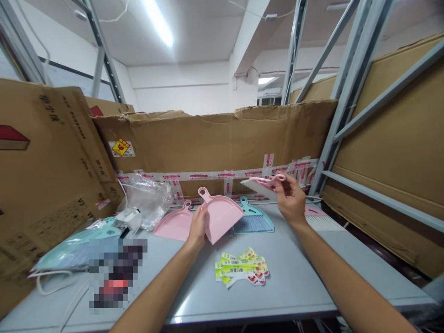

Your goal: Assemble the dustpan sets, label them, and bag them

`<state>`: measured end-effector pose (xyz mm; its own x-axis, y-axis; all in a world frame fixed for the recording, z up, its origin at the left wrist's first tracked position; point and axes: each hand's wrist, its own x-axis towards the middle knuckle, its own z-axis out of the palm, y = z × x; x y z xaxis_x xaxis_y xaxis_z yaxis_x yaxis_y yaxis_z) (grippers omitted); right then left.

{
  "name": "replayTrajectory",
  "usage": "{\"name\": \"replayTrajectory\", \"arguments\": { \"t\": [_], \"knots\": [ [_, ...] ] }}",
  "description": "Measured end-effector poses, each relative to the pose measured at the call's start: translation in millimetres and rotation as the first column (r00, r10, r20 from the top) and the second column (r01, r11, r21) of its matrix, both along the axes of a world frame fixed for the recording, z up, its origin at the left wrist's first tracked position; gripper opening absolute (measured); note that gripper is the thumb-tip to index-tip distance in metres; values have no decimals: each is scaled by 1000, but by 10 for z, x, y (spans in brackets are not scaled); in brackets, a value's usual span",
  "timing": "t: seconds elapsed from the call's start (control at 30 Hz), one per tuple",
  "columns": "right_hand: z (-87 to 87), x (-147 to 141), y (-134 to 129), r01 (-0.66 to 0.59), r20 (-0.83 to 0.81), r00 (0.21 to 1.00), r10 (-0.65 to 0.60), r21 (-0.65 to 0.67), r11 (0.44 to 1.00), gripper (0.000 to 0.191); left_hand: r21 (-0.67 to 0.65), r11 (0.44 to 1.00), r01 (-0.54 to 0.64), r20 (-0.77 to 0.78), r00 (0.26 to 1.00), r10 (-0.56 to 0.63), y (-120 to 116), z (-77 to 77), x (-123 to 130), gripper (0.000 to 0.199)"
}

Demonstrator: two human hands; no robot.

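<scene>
My left hand (198, 226) grips a pink dustpan (224, 215) by its left edge, lifted above the table with its ring handle up. In my right hand (291, 199) is a small pink hand brush (265, 182), pinched near its looped handle, pale bristles pointing left and down. Behind the held dustpan a second pink dustpan (173, 224) lies on the table. To its right rests a teal dustpan-and-brush set (255, 219) with blue bristles. Another pink brush (322, 219) with white bristles lies beyond my right wrist. Several green printed labels (243, 268) lie in a fanned pile in front.
The grey table (284, 282) is backed by a taped cardboard sheet (215, 143). At left are wrapped teal dustpans (79, 245), a clear plastic bag (147, 199), a white charger (128, 217) with cables and a pixelated item (118, 273). Metal shelf posts (347, 92) stand at the sides.
</scene>
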<state>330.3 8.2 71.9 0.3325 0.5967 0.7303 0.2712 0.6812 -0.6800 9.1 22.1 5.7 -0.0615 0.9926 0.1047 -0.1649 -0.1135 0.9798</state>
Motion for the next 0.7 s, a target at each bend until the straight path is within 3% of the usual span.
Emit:
{"name": "replayTrajectory", "arguments": {
  "t": [0.13, 0.23, 0.33, 0.43, 0.53, 0.7],
  "knots": [
    [-1, -129, 68, -241, -253, 943, 215, -77, 967, 59, 6, 999, -47, -21, 999, 47, 52, -43, -18, 66],
    [-42, -226, 81, -457, -273, 878, 392, -244, 855, 61, 50, 998, -34, -105, 994, 39, 21, -46, 9, 70],
    [-97, -384, 16, -516, -177, 855, 487, -368, 774, 56, 122, 992, 6, -191, 981, 18, -94, 13, 71, 63],
    [-118, -551, -92, -475, 38, 852, 523, -368, 800, 48, 210, 975, 74, -267, 964, -16, -246, 99, 144, 54],
    [-113, -671, -191, -456, 218, 827, 518, -278, 845, 54, 304, 945, 122, -321, 947, -19, -360, 157, 201, 52],
    [-131, -804, -311, -352, 334, 878, 343, -35, 935, 44, 400, 899, 180, -381, 924, -15, -424, 196, 234, 50]
  ]
}}
